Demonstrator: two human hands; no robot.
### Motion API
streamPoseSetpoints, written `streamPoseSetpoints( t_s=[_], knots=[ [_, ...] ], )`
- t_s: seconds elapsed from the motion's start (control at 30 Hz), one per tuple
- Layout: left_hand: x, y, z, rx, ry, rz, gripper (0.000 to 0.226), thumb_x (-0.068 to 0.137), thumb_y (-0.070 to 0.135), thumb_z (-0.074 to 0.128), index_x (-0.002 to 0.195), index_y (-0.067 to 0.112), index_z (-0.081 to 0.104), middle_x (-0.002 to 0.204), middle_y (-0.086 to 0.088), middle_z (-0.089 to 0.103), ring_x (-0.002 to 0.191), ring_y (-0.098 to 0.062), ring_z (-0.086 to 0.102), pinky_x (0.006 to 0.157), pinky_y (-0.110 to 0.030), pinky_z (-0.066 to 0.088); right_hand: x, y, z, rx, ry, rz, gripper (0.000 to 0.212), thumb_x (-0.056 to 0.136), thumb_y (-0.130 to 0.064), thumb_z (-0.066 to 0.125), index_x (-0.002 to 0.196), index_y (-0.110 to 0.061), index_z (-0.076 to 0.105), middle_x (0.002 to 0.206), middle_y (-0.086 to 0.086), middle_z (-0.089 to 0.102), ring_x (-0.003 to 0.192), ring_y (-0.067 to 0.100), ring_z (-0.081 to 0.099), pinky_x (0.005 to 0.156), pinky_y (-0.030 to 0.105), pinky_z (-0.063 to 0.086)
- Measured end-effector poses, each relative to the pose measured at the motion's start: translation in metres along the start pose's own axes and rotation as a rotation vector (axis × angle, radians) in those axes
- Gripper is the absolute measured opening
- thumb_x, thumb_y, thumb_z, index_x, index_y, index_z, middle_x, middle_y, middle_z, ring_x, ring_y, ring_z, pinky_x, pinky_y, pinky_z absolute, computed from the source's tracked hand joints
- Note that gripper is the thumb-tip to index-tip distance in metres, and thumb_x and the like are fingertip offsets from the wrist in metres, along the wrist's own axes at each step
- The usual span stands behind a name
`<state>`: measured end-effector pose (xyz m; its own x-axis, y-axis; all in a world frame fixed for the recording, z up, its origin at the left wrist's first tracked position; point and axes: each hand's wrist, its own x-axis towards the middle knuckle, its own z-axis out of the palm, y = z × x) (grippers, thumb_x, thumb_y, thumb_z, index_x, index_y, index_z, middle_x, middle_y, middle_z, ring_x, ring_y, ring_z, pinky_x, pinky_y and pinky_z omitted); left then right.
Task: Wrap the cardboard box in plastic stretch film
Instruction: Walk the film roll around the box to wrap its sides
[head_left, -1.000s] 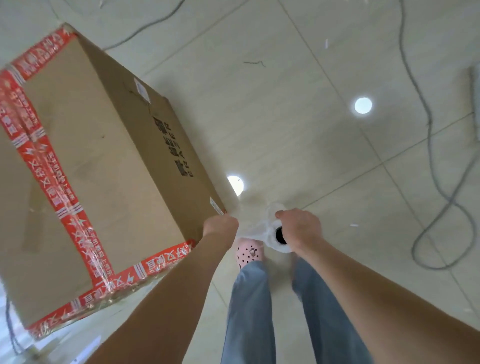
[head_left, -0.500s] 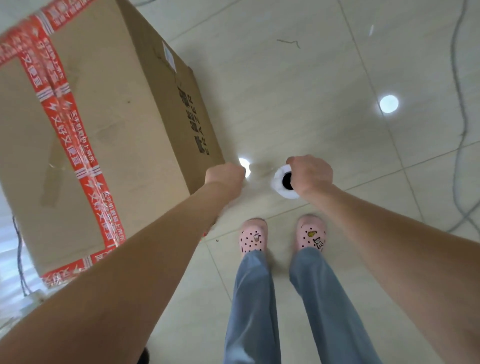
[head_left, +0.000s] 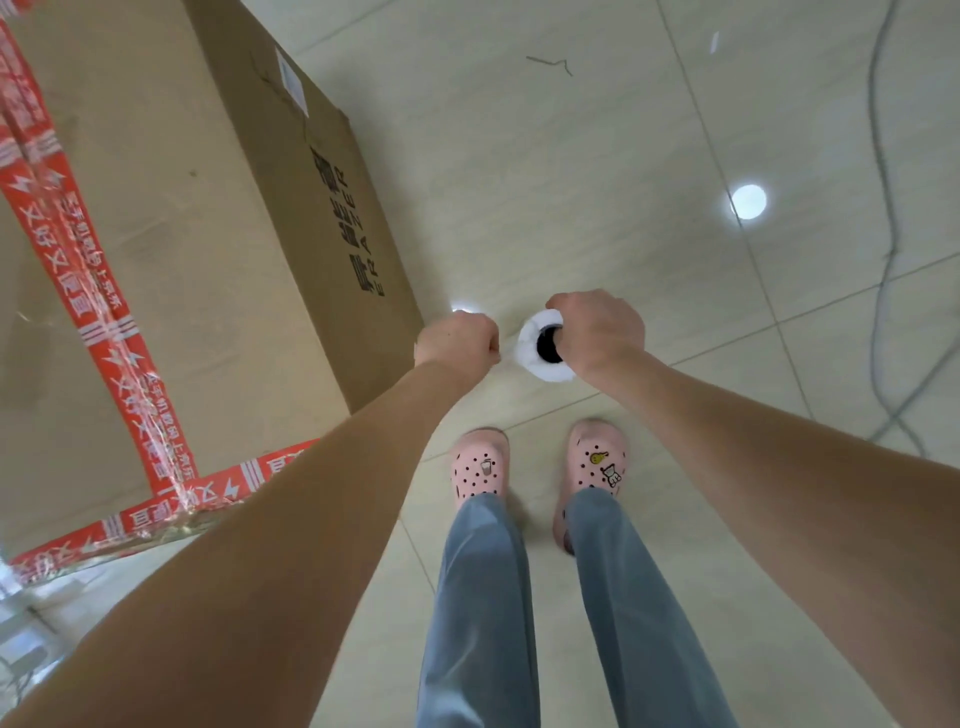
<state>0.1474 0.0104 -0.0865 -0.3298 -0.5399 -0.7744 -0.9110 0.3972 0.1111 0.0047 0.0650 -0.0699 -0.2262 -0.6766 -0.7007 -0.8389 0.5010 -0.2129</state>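
Raised since earlier: right grip (head_left: 597, 332) curled round film roll (head_left: 530, 358) | left grip (head_left: 457, 340) fisted, contents unclear, beside cardboard box (head_left: 182, 234)

Both arms reach forward and down, bare and nearly straight, converging so the hands sit just beside each other. The left forearm (head_left: 311, 493) comes in from the lower left and the right forearm (head_left: 753, 441) from the lower right. The left hand (head_left: 457, 340) is curled into a tight fist, back up, pinching a sliver of film (head_left: 501, 357) at its knuckles. The right hand (head_left: 597, 332) has its fingers wrapped over the end of the roll (head_left: 530, 361), wrist bent slightly inward, back toward the camera.
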Motion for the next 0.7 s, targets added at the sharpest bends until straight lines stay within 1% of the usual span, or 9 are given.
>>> streamPoseSetpoints(
  t_s=[0.13, 0.23, 0.27, 0.33, 0.37, 0.43, 0.5, 0.57, 0.7],
  knots=[
    [0.0, -0.016, -0.042, -0.053, 0.066, 0.051, 0.01, 0.09, 0.02, 0.057, 0.092, 0.017, 0.067, 0.097, -0.002, 0.067, 0.09, -0.022, 0.063, 0.076, -0.033, 0.054, 0.007, -0.008, -0.013, 0.025, 0.0, 0.016, 0.025, 0.08, -0.01, 0.048, 0.098, -0.017, 0.063, 0.084, 0.001, 0.057, 0.076, 0.025, 0.052, 0.063, 0.028, 0.036],
    [0.001, -0.029, -0.069, -0.109, 0.055, 0.03, 0.013, 0.087, 0.018, 0.059, 0.099, 0.018, 0.065, 0.101, 0.0, 0.066, 0.091, -0.019, 0.062, 0.08, -0.032, 0.054, 0.011, -0.019, -0.019, 0.036, 0.011, 0.007, 0.024, 0.08, -0.01, 0.049, 0.099, -0.018, 0.063, 0.082, 0.0, 0.053, 0.076, 0.026, 0.052, 0.062, 0.028, 0.036],
    [0.002, -0.03, -0.073, -0.117, 0.008, 0.029, 0.021, 0.086, 0.02, 0.062, 0.107, 0.019, 0.063, 0.106, 0.0, 0.065, 0.093, -0.018, 0.06, 0.082, -0.032, 0.052, 0.013, -0.024, -0.021, 0.038, 0.016, 0.007, 0.024, 0.08, -0.01, 0.049, 0.099, -0.018, 0.062, 0.083, 0.0, 0.053, 0.076, 0.026, 0.052, 0.062, 0.028, 0.036],
    [0.001, -0.028, -0.069, -0.051, -0.11, 0.021, 0.049, 0.083, 0.031, 0.07, 0.127, 0.019, 0.052, 0.119, 0.001, 0.06, 0.104, -0.019, 0.058, 0.088, -0.034, 0.05, 0.018, -0.03, -0.023, 0.039, 0.021, 0.01, 0.024, 0.08, -0.01, 0.05, 0.098, -0.019, 0.062, 0.085, 0.0, 0.054, 0.077, 0.025, 0.052, 0.062, 0.028, 0.036],
    [0.003, -0.028, -0.062, 0.0, -0.133, -0.002, 0.062, 0.08, 0.038, 0.072, 0.133, 0.018, 0.047, 0.124, 0.001, 0.058, 0.11, -0.02, 0.056, 0.089, -0.035, 0.049, 0.021, -0.034, -0.024, 0.041, 0.025, 0.009, 0.023, 0.079, -0.01, 0.051, 0.097, -0.019, 0.062, 0.087, 0.001, 0.055, 0.077, 0.025, 0.051, 0.063, 0.028, 0.036],
    [0.007, -0.027, -0.045, 0.051, -0.118, -0.066, 0.073, 0.078, 0.047, 0.072, 0.136, 0.017, 0.042, 0.127, -0.001, 0.055, 0.112, -0.022, 0.056, 0.081, -0.033, 0.048, 0.025, -0.037, -0.023, 0.032, 0.043, 0.001, 0.021, 0.079, -0.009, 0.051, 0.094, -0.019, 0.061, 0.091, 0.003, 0.06, 0.077, 0.026, 0.051, 0.063, 0.029, 0.036],
    [0.01, -0.024, -0.032, 0.018, -0.1, -0.134, 0.071, 0.08, 0.048, 0.07, 0.136, 0.016, 0.041, 0.125, -0.003, 0.056, 0.108, -0.022, 0.058, 0.073, -0.031, 0.045, 0.03, -0.039, -0.022, 0.022, 0.067, -0.009, 0.019, 0.078, -0.008, 0.051, 0.092, -0.019, 0.06, 0.092, 0.004, 0.061, 0.076, 0.027, 0.05, 0.063, 0.029, 0.036],
    [0.014, -0.022, -0.025, -0.018, -0.097, -0.183, 0.063, 0.082, 0.045, 0.069, 0.133, 0.016, 0.044, 0.119, -0.003, 0.058, 0.103, -0.022, 0.059, 0.07, -0.03, 0.044, 0.035, -0.04, -0.023, 0.021, 0.086, -0.02, 0.016, 0.079, -0.009, 0.052, 0.09, -0.02, 0.058, 0.092, 0.004, 0.061, 0.076, 0.027, 0.049, 0.064, 0.029, 0.035],
    [0.024, -0.019, -0.015, -0.103, -0.066, -0.24, 0.029, 0.088, 0.031, 0.064, 0.11, 0.013, 0.059, 0.108, -0.006, 0.064, 0.096, -0.024, 0.063, 0.068, -0.029, 0.046, 0.045, -0.044, -0.025, 0.021, 0.13, -0.031, 0.022, 0.083, -0.014, 0.051, 0.102, -0.02, 0.06, 0.094, 0.004, 0.057, 0.078, 0.027, 0.047, 0.065, 0.029, 0.033]
  ],
)
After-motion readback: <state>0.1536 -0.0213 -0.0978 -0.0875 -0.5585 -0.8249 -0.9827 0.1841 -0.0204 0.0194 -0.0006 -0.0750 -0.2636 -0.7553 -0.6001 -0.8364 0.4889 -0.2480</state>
